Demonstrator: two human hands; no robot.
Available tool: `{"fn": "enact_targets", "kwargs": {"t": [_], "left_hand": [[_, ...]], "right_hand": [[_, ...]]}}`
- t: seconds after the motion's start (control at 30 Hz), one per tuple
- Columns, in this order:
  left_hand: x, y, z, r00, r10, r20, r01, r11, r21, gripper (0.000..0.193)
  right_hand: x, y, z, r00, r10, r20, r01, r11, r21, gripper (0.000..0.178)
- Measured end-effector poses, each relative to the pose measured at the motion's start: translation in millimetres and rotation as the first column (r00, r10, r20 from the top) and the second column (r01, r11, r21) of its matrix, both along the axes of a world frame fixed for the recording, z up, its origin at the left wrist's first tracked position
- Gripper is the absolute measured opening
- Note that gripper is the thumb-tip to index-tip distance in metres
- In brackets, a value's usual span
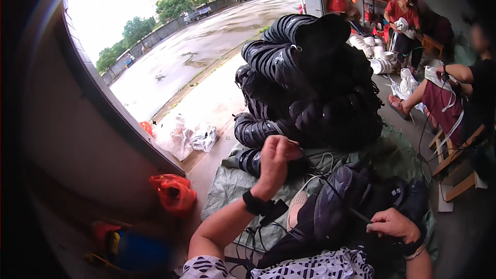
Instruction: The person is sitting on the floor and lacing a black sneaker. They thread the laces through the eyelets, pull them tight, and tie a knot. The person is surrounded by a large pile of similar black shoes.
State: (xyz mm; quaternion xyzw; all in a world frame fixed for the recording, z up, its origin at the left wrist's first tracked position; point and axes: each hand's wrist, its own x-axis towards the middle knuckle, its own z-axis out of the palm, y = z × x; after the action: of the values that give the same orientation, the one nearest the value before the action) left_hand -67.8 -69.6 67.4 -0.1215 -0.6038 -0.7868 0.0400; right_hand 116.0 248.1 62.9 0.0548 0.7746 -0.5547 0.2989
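A dark grey and black shoe upper (333, 196) rests over my lap. My right hand (393, 226) is closed to its right, pinching a thin dark strip (360, 215) that points toward the upper; whether it is a lace or a slim tool I cannot tell. Raised to the left of the upper, my left hand (279, 160) has its fingers curled together, and what they may hold is too small to make out. Between my left hand and the upper, a pale cord (316, 177) loops. More dark shoe parts (395, 192) lie just beyond my right hand.
A tall pile of bundled black shoe uppers (279, 62) stands ahead on a grey-green sheet (222, 188). A red plastic bag (174, 194) sits left by the doorway. Two people work at the right, one near a wooden stool (460, 188). Thin black cords (253, 237) hang by my left forearm.
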Motion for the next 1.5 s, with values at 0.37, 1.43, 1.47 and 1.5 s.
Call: {"fn": "enact_targets", "kwargs": {"t": [0.37, 1.43, 1.47, 1.5], "left_hand": [[-136, -244, 22, 0.993, -0.051, 0.11, 0.06, 0.995, -0.085, 0.024], [-110, -167, -30, 0.966, -0.149, 0.212, 0.248, 0.762, -0.598, 0.036], [-79, -102, -51, 0.924, -0.232, 0.303, 0.362, 0.786, -0.501, 0.031], [-46, -52, -57, 0.812, -0.429, 0.396, 0.567, 0.74, -0.361, 0.029]], "right_hand": [[78, 160, 9, 0.617, -0.785, -0.052, 0.006, 0.071, -0.997, 0.027], [86, 151, -81, 0.636, -0.699, -0.327, 0.615, 0.715, -0.333, 0.065], [59, 109, -77, 0.69, -0.633, -0.352, 0.53, 0.772, -0.351, 0.062], [39, 70, -73, 0.729, -0.57, -0.379, 0.443, 0.815, -0.373, 0.054]]}}
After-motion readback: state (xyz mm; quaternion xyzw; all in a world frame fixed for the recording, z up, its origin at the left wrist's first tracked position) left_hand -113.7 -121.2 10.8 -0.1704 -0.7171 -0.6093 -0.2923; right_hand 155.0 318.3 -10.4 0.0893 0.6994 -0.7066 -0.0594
